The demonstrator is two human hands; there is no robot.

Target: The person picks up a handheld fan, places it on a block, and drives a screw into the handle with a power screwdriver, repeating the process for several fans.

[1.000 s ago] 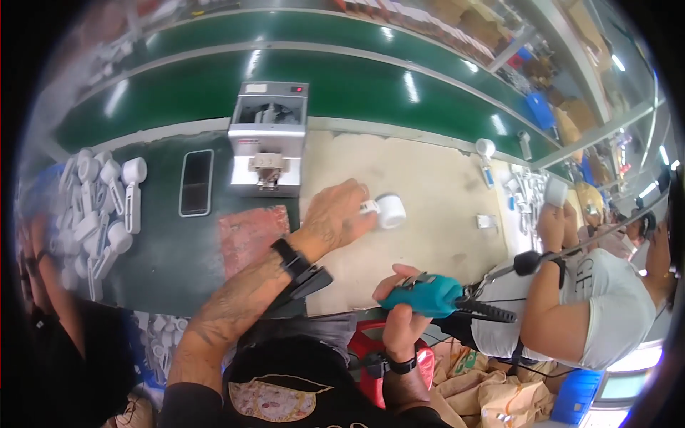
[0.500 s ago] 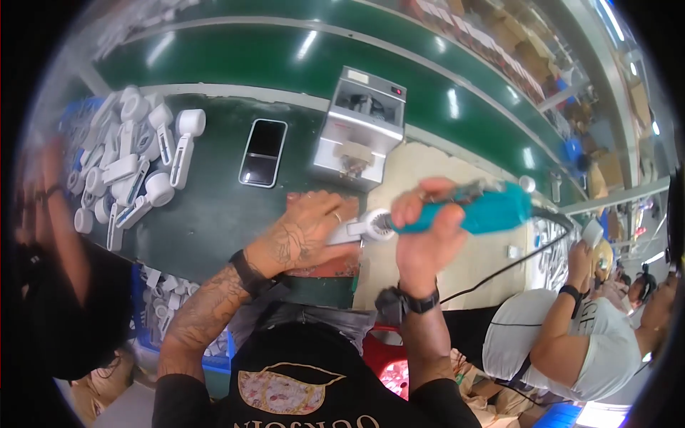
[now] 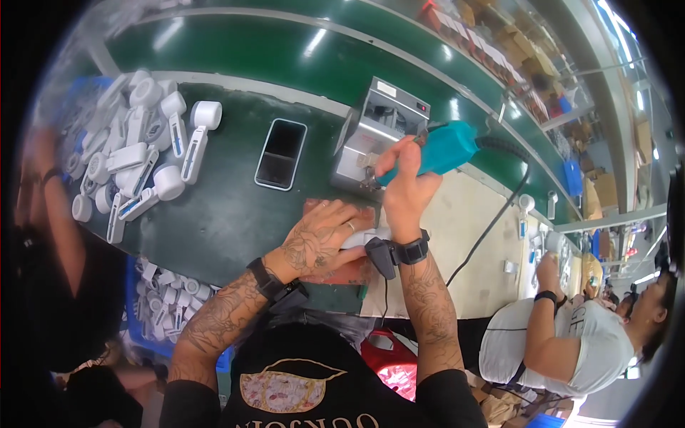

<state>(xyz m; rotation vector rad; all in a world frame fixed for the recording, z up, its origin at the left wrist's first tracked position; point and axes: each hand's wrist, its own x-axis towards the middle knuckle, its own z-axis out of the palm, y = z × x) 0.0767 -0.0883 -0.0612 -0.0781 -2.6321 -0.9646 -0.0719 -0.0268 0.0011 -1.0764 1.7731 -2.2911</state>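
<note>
My left hand (image 3: 321,239) is closed over a white handheld fan (image 3: 364,237), pressing it onto a reddish-brown mat (image 3: 346,275); the fan's round head is mostly hidden behind my right wrist. In my right hand (image 3: 407,189) I grip a teal electric screwdriver (image 3: 449,148), tilted, with its cable trailing off its back end. Its tip is at the front of a grey metal screw feeder (image 3: 353,139); whether they touch I cannot tell.
A pile of white handheld fans (image 3: 139,153) lies at the left, near a phone (image 3: 281,155). Below the table edge stands a blue crate (image 3: 132,303) of white parts. Co-workers sit on both sides. The screwdriver's black cable (image 3: 492,225) crosses the beige board (image 3: 467,250).
My right hand has lifted the screwdriver away from the fan's head and brought its tip up to the screw feeder. My left hand has stayed on the fan.
</note>
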